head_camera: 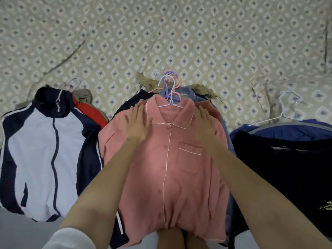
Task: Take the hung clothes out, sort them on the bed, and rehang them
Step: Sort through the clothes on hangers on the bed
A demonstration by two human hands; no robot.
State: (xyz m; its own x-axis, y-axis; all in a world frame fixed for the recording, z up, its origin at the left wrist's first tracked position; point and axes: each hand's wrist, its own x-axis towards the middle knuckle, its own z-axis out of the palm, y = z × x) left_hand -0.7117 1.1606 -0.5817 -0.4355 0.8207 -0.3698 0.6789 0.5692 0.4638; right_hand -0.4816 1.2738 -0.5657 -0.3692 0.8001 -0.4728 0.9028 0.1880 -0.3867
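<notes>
Across the bed (179,33), covered by a diamond-patterned spread, three piles of hung clothes are laid side by side. At the left a white and navy zip jacket (43,155) is spread over other garments; at the right a dark pile (287,168) is topped by a white wire hanger (280,112). On the middle pile a pink button shirt (172,169) is laid uppermost, its hanger among a cluster of hangers (169,88) stacked at the collar. The left hand (137,124) and right hand (204,123) are both pressed flat and open on the shirt's shoulders, nothing being gripped. The sorting step is judged to be under way, with the shirt being smoothed onto its pile. Next, the hanger hooks would probably need to be gathered and gripped so a pile can be lifted for rehanging.
</notes>
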